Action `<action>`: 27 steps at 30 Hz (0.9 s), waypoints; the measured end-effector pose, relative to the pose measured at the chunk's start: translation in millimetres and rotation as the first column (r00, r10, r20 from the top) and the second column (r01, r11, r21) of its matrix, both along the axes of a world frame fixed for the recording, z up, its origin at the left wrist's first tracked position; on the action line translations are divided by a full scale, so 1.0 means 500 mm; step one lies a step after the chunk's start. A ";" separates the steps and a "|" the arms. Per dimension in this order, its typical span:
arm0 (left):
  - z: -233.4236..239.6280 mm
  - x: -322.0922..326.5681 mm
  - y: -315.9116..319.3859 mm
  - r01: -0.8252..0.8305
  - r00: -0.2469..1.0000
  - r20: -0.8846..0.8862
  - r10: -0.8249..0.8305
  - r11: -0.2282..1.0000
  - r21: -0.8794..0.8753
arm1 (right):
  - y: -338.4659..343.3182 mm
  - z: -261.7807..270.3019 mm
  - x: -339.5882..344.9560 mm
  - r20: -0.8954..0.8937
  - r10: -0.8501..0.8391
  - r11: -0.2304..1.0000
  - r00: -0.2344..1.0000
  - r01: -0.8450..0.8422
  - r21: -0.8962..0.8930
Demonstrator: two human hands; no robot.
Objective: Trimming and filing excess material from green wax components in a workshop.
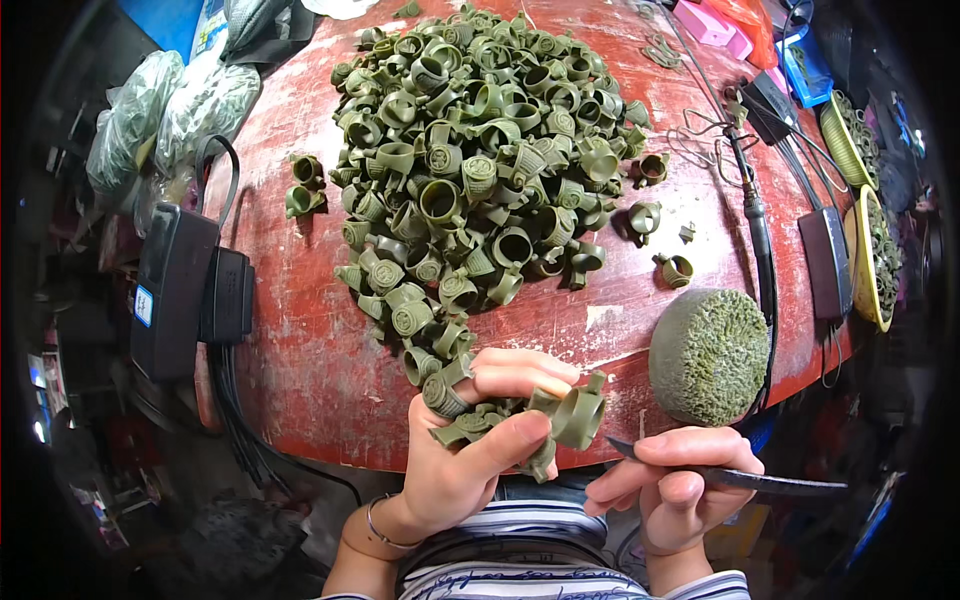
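My left hand (487, 435), with a thin bracelet at the wrist, holds several green wax ring pieces (577, 416) near the table's front edge. One ring stands out between thumb and fingers, a stub on its rim. My right hand (675, 480) grips a slim dark blade-like hand tool (772, 482); its pointed tip lies just right of that ring, apparently not touching it. Beyond my hands a large heap of similar green rings (480, 165), many with embossed round faces, covers the middle of the red worn table (300, 375).
A round block with a rough green top (716, 356) stands right of my hands. Behind it a corded pen-like tool (757, 225) runs near black power boxes (825, 262). More black boxes (176, 289) and plastic bags (202, 112) are at left, yellow baskets (870, 262) at right.
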State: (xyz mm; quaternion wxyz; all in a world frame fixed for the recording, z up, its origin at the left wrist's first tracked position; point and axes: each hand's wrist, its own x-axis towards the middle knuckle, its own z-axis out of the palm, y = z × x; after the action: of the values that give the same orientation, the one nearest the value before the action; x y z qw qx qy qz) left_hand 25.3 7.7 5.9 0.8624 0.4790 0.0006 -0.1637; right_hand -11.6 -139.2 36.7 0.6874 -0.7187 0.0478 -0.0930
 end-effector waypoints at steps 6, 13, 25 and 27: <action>-0.003 -0.004 0.004 0.020 1.000 -0.018 -0.020 1.000 -0.002 | -0.015 -0.009 0.001 0.103 0.048 0.987 0.994 -0.063 0.149; -0.007 -0.002 0.001 -0.209 0.915 0.398 0.072 0.926 0.313 | -0.023 -0.014 0.014 0.139 0.064 0.994 0.988 -0.051 -0.095; -0.014 -0.006 0.009 -0.209 0.872 0.489 0.023 0.921 0.329 | -0.020 -0.020 0.009 -0.057 0.168 0.974 0.984 -0.157 0.162; -0.014 -0.006 0.009 -0.203 0.870 0.494 0.015 0.922 0.330 | -0.005 -0.016 0.012 -0.058 0.111 0.984 0.992 -0.101 0.148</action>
State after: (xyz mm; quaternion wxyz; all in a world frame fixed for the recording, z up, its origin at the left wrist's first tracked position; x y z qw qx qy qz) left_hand 22.5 12.3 -1.2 0.7368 0.6578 -0.1557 0.0135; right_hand -5.6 -141.6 28.5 0.7396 -0.6713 0.0387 -0.0286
